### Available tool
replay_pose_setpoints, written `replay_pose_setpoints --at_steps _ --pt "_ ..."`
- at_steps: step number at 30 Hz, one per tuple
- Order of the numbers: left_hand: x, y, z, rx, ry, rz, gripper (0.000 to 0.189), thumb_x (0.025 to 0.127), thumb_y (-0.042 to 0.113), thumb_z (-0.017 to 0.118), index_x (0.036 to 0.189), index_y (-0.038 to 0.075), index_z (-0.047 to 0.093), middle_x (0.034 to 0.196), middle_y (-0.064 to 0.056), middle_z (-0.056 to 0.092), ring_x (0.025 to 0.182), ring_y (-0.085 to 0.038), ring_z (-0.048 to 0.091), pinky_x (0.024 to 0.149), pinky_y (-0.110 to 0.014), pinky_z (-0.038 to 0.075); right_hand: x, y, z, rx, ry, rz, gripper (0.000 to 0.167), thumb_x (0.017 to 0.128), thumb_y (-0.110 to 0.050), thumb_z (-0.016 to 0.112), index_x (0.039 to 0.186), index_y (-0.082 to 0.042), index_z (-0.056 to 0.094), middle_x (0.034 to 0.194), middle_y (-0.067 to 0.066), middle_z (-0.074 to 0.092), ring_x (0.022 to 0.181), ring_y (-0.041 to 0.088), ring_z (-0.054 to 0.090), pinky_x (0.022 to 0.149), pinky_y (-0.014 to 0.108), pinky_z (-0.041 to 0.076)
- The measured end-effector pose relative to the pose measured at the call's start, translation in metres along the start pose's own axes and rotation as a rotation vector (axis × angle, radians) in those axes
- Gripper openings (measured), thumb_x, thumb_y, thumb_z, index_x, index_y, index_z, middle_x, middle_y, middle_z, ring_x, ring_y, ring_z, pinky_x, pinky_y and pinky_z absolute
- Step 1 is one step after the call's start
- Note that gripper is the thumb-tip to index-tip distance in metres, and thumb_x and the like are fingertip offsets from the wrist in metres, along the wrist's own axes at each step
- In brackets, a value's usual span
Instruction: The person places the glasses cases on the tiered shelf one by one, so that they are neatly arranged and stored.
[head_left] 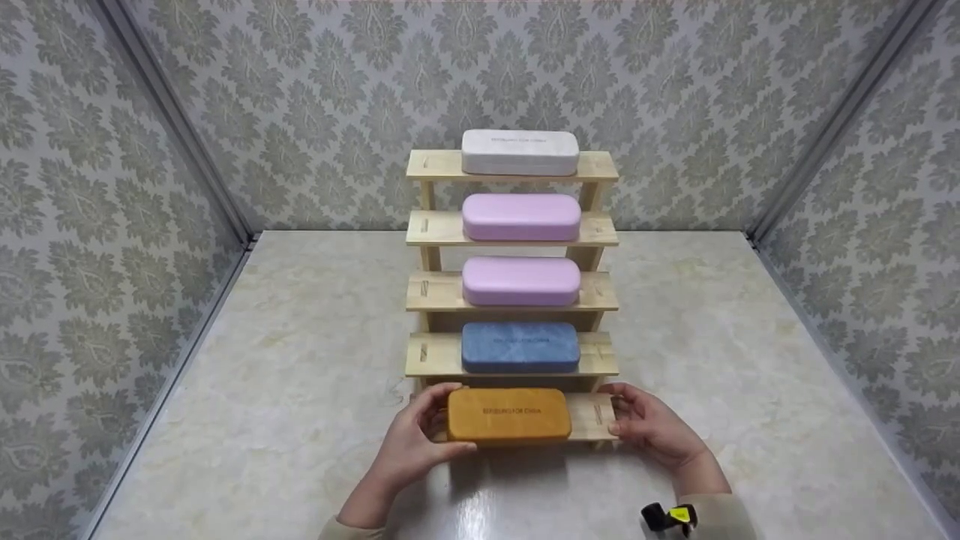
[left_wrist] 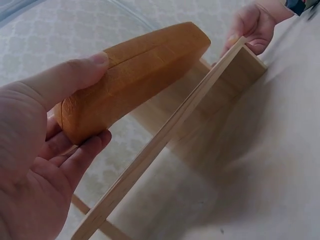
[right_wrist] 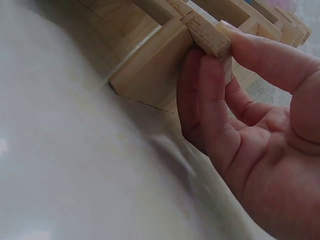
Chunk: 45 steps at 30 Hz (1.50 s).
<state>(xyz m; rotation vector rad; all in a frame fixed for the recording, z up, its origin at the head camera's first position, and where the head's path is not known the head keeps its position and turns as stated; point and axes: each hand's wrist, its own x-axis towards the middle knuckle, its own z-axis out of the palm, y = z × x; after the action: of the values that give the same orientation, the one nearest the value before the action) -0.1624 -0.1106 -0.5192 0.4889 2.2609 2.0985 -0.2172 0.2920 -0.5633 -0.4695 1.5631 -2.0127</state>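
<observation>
My left hand [head_left: 416, 435] grips the left end of an orange-brown glasses case [head_left: 508, 415], thumb on its near side and fingers round the end. In the left wrist view the case [left_wrist: 135, 75] is tilted and held just above the lowest step. At that step's right end, my right hand [head_left: 652, 427] pinches the board's edge; the right wrist view shows thumb and fingers on the wooden board [right_wrist: 210, 37]. The stepped wooden rack [head_left: 435, 352] carries a blue case [head_left: 520, 347], two pink cases [head_left: 521, 281] and, on top, a white case [head_left: 520, 152].
The rack stands on a pale marbled tabletop [head_left: 315, 337]. Patterned wall panels [head_left: 322, 112] enclose the back and both sides. A black strap device with a yellow label [head_left: 671, 517] sits by the right sleeve.
</observation>
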Motion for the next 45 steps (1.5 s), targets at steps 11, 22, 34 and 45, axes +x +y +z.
replay_pose_setpoints --at_steps 11,22,34,45 --pt "0.009 -0.004 0.011 0.062 -0.023 0.034 0.076 0.07 0.005 0.092 0.137 0.0 0.056 0.132 -0.019 0.065 0.116 -0.016 0.065 0.103 -0.026 0.054 0.0 0.001 -0.001 0.005 -0.014 -0.029 0.05 0.093 0.013 0.056 0.138 -0.005 0.042 0.135 0.007 0.06 0.119 0.019 0.066 0.095 0.034 0.06" --pt "0.013 -0.004 0.011 0.209 -0.039 0.023 0.078 0.071 0.011 0.093 0.138 0.0 0.056 0.134 -0.018 0.065 0.123 -0.03 0.063 0.107 -0.031 0.052 -0.001 0.0 0.001 0.002 0.01 -0.004 0.051 0.093 0.011 0.058 0.139 -0.006 0.042 0.134 0.004 0.061 0.118 0.017 0.065 0.094 0.031 0.06" --pt "0.016 -0.002 0.009 0.497 -0.028 0.01 0.082 0.071 0.025 0.094 0.141 0.003 0.057 0.14 -0.016 0.063 0.132 -0.033 0.058 0.115 -0.053 0.043 -0.001 -0.002 0.002 -0.035 0.051 0.03 0.055 0.093 0.008 0.061 0.143 0.0 0.037 0.135 0.005 0.059 0.12 0.017 0.065 0.094 0.031 0.059" --pt "0.017 -0.002 0.01 0.537 -0.038 0.006 0.085 0.072 0.025 0.094 0.143 -0.002 0.055 0.142 -0.022 0.06 0.133 -0.04 0.056 0.116 -0.056 0.041 0.0 -0.001 0.003 -0.012 0.039 0.021 0.053 0.094 0.008 0.06 0.14 -0.007 0.041 0.135 0.005 0.059 0.119 0.017 0.065 0.094 0.032 0.06"
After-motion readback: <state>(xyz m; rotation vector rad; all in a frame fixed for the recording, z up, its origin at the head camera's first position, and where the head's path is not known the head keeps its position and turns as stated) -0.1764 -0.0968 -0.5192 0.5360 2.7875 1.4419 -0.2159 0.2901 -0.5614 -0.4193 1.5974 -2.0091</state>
